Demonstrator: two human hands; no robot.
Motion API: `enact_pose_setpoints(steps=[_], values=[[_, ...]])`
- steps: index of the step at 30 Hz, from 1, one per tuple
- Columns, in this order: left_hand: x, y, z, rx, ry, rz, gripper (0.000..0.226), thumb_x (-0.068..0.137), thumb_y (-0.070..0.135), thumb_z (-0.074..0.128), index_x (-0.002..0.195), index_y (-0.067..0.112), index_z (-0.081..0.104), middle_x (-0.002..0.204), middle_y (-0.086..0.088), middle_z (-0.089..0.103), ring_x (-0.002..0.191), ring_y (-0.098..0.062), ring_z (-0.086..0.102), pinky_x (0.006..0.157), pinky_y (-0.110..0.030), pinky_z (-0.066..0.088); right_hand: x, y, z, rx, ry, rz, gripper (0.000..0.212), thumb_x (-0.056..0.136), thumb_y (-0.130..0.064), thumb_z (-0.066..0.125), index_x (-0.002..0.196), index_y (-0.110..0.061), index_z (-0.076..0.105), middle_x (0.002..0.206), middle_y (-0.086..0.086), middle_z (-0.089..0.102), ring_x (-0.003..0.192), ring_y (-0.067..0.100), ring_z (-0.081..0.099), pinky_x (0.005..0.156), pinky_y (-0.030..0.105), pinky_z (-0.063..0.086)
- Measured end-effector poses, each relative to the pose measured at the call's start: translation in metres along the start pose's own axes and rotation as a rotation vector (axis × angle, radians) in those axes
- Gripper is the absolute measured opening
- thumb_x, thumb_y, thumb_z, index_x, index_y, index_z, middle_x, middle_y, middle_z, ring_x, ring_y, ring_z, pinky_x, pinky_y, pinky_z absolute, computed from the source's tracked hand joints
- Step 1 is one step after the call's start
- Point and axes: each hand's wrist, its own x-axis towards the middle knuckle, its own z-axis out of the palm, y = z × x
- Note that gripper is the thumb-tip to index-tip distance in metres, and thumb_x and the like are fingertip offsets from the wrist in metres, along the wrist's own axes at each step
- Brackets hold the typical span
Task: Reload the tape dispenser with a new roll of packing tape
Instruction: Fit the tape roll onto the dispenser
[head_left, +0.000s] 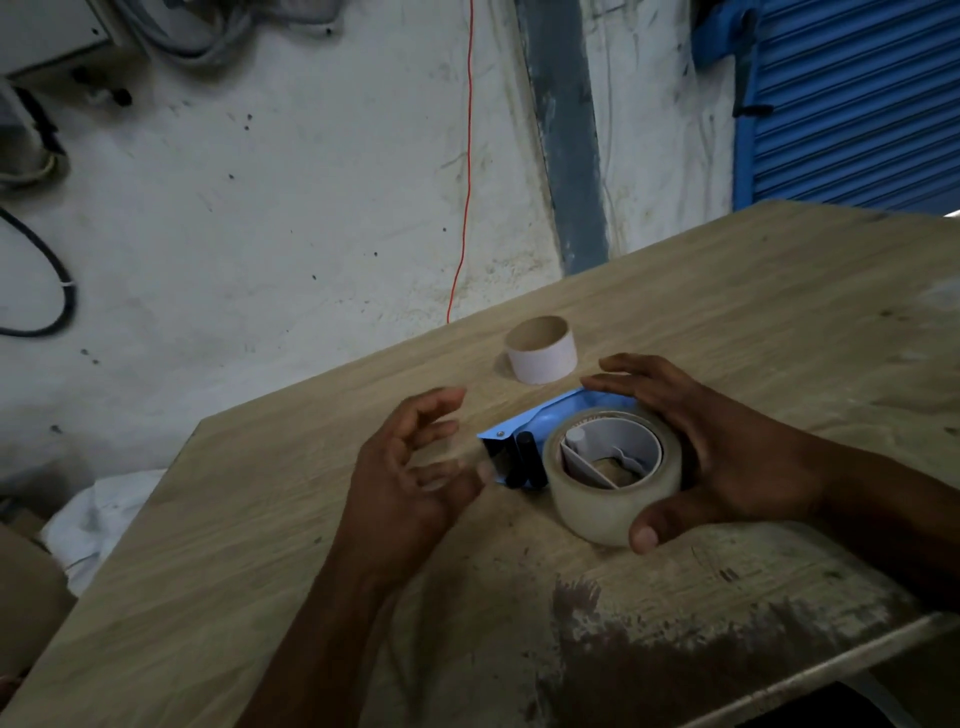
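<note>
A roll (613, 475) of clear tape is seated on the hub of a blue dispenser (540, 421), which lies flat on the table (727, 312). The roll is cupped by the right hand (727, 447): the thumb is pressed to the roll's near side at about 5 o'clock, and the fingers are curved round its far side from 3 to 12 o'clock, their tips reaching over the blue body. The dispenser's black roller end is seen at 9 o'clock of the roll. The left hand (410, 467) is held just at 9 o'clock of that black end, fingers loosely curled and spread, nothing gripped; whether the fingertips touch the dispenser cannot be told, since they are blurred. An empty core (541, 349) stands upright at 11 o'clock of the roll, apart from both hands. A red wire (467, 156) hangs on the wall behind.
</note>
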Motion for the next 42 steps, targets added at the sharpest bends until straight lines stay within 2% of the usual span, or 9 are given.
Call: enact_pose_setpoints(steps=[4,11,13,17,20,25,29,34,42], values=[[0.008,0.002,0.010,0.105,-0.203,-0.008,0.106,0.060,0.009,0.098,0.140,0.050,0.042,0.142,0.017,0.055,0.131,-0.002,0.054,0.106,-0.032,0.051,0.000,-0.003,0.000,-0.008,0.016,-0.009,0.118,0.047,-0.057,0.098,0.148,-0.045,0.037,0.149,-0.030,0.031,0.136,-0.018,0.031,0.103,-0.003,0.026],[0.003,-0.020,0.023,0.247,0.119,0.085,0.045,0.058,0.033,0.100,0.086,0.034,0.065,0.097,0.015,0.069,0.092,-0.001,0.067,0.081,-0.027,0.059,-0.001,0.005,0.001,0.001,0.068,-0.012,0.105,0.041,-0.069,0.093,0.133,-0.047,0.050,0.151,-0.020,0.028,0.140,-0.008,0.034,0.111,0.019,0.036],[0.000,-0.023,0.025,0.225,0.138,0.114,0.035,0.061,0.029,0.099,0.079,0.029,0.070,0.087,0.013,0.072,0.083,-0.002,0.070,0.075,-0.025,0.060,-0.001,0.005,0.002,0.010,0.072,-0.017,0.101,0.040,-0.067,0.094,0.131,-0.046,0.053,0.151,-0.016,0.028,0.142,-0.007,0.032,0.111,0.015,0.036],[0.002,-0.020,0.027,0.113,0.115,0.102,0.051,0.061,0.021,0.099,0.095,0.032,0.063,0.101,0.018,0.072,0.098,0.009,0.067,0.082,-0.007,0.052,0.000,0.003,0.003,0.053,0.086,-0.030,0.098,0.046,-0.058,0.097,0.133,-0.040,0.053,0.145,-0.016,0.042,0.135,0.001,0.046,0.109,0.020,0.043],[0.005,-0.021,0.028,0.047,0.012,0.099,0.069,0.060,0.013,0.099,0.106,0.037,0.053,0.120,0.016,0.068,0.117,0.003,0.064,0.097,-0.019,0.054,-0.002,0.002,0.003,0.117,0.080,0.001,0.102,0.052,-0.042,0.101,0.138,-0.038,0.048,0.144,-0.019,0.049,0.130,0.003,0.054,0.104,0.030,0.051],[0.001,-0.021,0.035,0.019,-0.026,0.128,0.070,0.063,0.003,0.096,0.107,0.038,0.052,0.117,0.010,0.071,0.107,-0.001,0.071,0.089,-0.021,0.058,-0.002,0.002,0.002,0.116,0.085,0.014,0.103,0.051,-0.045,0.100,0.139,-0.040,0.048,0.145,-0.019,0.050,0.128,0.004,0.057,0.101,0.030,0.054],[0.002,-0.021,0.040,0.101,-0.010,0.145,0.081,0.063,0.010,0.097,0.116,0.045,0.047,0.116,0.012,0.070,0.102,0.000,0.071,0.087,-0.021,0.060,-0.002,0.002,0.001,0.110,0.079,0.022,0.103,0.051,-0.038,0.102,0.139,-0.041,0.048,0.144,-0.019,0.049,0.127,0.002,0.057,0.100,0.025,0.053],[0.005,-0.021,0.043,0.208,0.013,0.181,0.082,0.065,0.020,0.096,0.121,0.049,0.044,0.110,0.011,0.074,0.092,-0.003,0.073,0.085,-0.026,0.062,-0.001,0.002,0.002,0.105,0.081,-0.012,0.101,0.048,-0.052,0.096,0.137,-0.043,0.049,0.144,-0.020,0.049,0.128,0.002,0.055,0.099,0.023,0.052],[0.006,-0.027,0.041,0.132,-0.007,0.152,0.077,0.070,0.017,0.094,0.118,0.054,0.046,0.115,0.010,0.074,0.100,-0.005,0.073,0.085,-0.029,0.063,0.000,0.008,0.000,0.020,0.104,-0.060,0.087,0.055,-0.048,0.094,0.133,-0.034,0.058,0.149,-0.016,0.044,0.142,-0.003,0.038,0.106,0.006,0.035]])
